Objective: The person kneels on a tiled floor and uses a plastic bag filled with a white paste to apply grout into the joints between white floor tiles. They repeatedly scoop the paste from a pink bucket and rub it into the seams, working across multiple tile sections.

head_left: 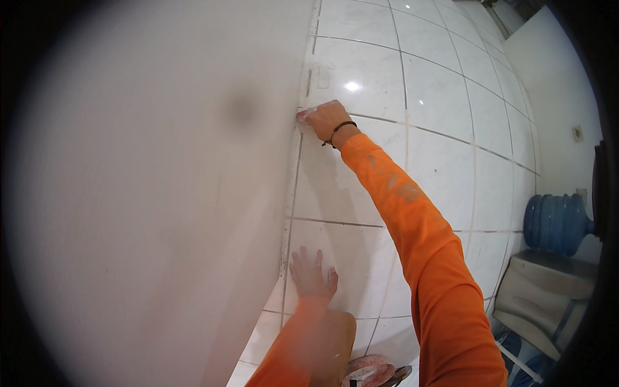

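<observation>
My right hand (327,120), with a dark cord bracelet (342,131) round its wrist, reaches out to the seam where the white wall (193,161) meets the tiled floor (438,155). Its fingers are closed, and the fingertips press at the foot of the wall. Whatever they may hold is hidden. Nearer me, my left hand (311,277) lies on a floor tile beside the wall, fingers spread and holding nothing. Pale dust seems to coat it. Both arms wear orange sleeves (425,226); the right one has greyish smears. Dark and whitish grout lines run between the tiles.
A blue water jug (556,224) lies on its side at the right, above a beige plastic chair or stool (538,293). Below my left arm show a tan rounded shape (345,332) and a pinkish looped thing (371,369). Another white wall (554,84) stands far right.
</observation>
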`<move>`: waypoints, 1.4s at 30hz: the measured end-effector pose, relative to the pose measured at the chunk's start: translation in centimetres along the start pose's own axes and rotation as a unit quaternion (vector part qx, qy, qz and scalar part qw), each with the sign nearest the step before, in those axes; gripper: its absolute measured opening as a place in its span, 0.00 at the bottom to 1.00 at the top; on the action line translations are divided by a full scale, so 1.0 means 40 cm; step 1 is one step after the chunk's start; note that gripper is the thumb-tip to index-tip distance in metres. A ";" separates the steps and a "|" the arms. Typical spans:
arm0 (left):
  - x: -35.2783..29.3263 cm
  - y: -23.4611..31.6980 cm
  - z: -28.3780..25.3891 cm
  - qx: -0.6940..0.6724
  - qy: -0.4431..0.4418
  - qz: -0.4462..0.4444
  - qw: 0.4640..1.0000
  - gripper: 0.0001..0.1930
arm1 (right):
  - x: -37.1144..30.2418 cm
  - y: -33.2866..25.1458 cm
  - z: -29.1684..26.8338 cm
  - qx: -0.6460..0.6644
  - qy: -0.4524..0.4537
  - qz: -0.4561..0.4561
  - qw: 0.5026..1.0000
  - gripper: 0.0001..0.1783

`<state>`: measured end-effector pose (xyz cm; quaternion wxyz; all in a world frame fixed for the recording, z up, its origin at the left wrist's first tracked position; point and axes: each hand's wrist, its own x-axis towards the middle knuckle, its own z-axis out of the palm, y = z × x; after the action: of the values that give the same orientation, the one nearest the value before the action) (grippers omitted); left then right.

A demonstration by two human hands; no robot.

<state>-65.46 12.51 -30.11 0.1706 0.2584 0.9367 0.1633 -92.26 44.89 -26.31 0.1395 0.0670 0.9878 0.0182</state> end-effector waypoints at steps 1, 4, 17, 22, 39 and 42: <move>-0.001 0.000 0.000 -0.002 0.007 0.003 1.000 0.33 | -0.001 0.001 0.000 -0.002 -0.004 -0.003 1.000 0.26; -0.002 -0.007 0.005 -0.009 0.028 0.013 0.999 0.33 | 0.002 0.004 -0.001 0.005 0.002 -0.013 1.000 0.27; 0.006 -0.006 -0.012 -0.022 0.017 0.008 1.000 0.31 | -0.121 0.016 -0.018 -0.006 0.038 -0.087 0.995 0.28; 0.000 -0.016 0.014 0.006 0.007 0.014 1.000 0.33 | -0.207 -0.014 -0.023 0.026 0.003 -0.074 0.997 0.26; 0.000 -0.033 0.035 0.002 0.022 0.020 1.000 0.33 | -0.013 -0.015 -0.025 0.008 0.083 0.030 0.996 0.09; 0.010 -0.006 0.018 0.002 0.002 0.021 1.000 0.33 | -0.010 -0.044 0.100 0.006 0.090 0.049 0.995 0.08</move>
<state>-65.60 12.69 -30.96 0.1645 0.2776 0.9319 0.1656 -91.00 43.16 -30.12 0.0484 0.1140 0.9920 0.0255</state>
